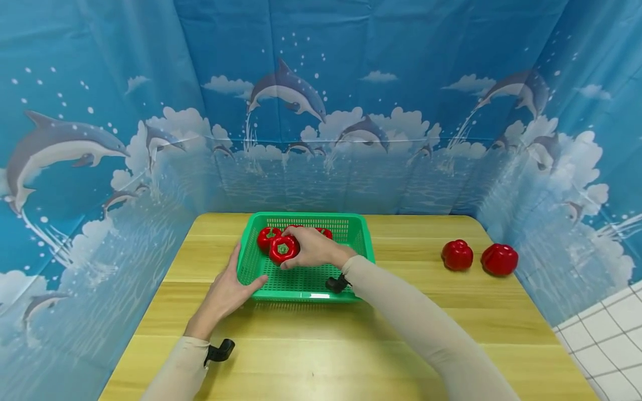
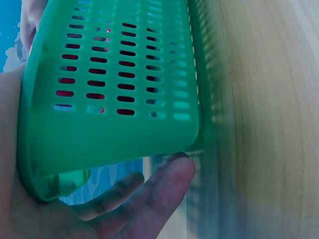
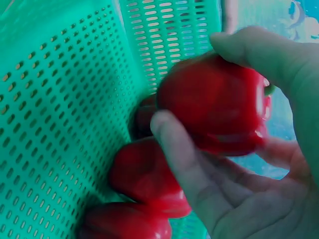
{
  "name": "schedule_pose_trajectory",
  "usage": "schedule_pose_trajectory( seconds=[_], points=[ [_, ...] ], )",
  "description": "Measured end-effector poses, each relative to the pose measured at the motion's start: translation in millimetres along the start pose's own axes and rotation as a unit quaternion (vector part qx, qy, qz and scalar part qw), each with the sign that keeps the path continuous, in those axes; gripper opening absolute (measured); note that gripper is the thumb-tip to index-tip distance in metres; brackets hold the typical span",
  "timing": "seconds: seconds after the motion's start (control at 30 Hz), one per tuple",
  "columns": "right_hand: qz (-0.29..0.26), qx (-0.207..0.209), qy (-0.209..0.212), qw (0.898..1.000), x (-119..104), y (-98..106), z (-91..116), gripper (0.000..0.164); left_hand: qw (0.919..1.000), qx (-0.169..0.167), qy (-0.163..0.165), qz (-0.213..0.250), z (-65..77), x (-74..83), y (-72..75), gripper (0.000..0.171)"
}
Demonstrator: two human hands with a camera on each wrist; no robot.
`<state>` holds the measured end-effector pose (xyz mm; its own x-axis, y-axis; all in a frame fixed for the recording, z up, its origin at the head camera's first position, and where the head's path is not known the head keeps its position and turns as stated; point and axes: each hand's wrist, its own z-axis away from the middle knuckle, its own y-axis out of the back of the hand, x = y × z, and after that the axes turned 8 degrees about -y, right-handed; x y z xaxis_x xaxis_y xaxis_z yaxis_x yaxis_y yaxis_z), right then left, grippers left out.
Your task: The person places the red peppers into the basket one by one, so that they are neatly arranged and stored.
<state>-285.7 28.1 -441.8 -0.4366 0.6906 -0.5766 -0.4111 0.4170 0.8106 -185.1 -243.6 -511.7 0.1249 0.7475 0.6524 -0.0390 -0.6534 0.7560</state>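
A red bell pepper [image 1: 283, 250] is in my right hand [image 1: 313, 248], gripped between thumb and fingers, its green stem end showing in the head view. In the right wrist view this hand is within the green plastic basket [image 3: 65, 109], just above other red bell peppers [image 3: 147, 177] lying in it. At the basket's near left corner is my left hand [image 1: 228, 291], thumb reaching across the rim and fingers stretched along the outside. From the left wrist, those fingers [image 2: 167, 191] look fairly straight beside the slotted wall [image 2: 124, 134].
Two more red bell peppers, one [image 1: 457, 255] beside the other [image 1: 499, 259], sit at the right of the wooden table [image 1: 311, 345]. A blue dolphin-print curtain [image 1: 321, 167] hangs behind and on both sides. White tiles [image 1: 609, 334] show at the lower right.
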Motion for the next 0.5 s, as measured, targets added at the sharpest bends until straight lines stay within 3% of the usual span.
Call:
schedule_pose_trajectory(
  seconds=[0.13, 0.5],
  points=[
    [0.039, -0.006, -0.004, 0.999, -1.8, -4.6, -5.1, 0.084, 1.0000, 0.001, -0.004, -0.001, -0.4, -2.3, 0.4, 0.127],
    [0.050, -0.061, -0.052, 0.996, -3.5, -14.5, -18.7, 0.093, 1.0000, 0.004, -0.005, 0.002, 0.0, -1.8, 1.2, 0.124]
  ],
)
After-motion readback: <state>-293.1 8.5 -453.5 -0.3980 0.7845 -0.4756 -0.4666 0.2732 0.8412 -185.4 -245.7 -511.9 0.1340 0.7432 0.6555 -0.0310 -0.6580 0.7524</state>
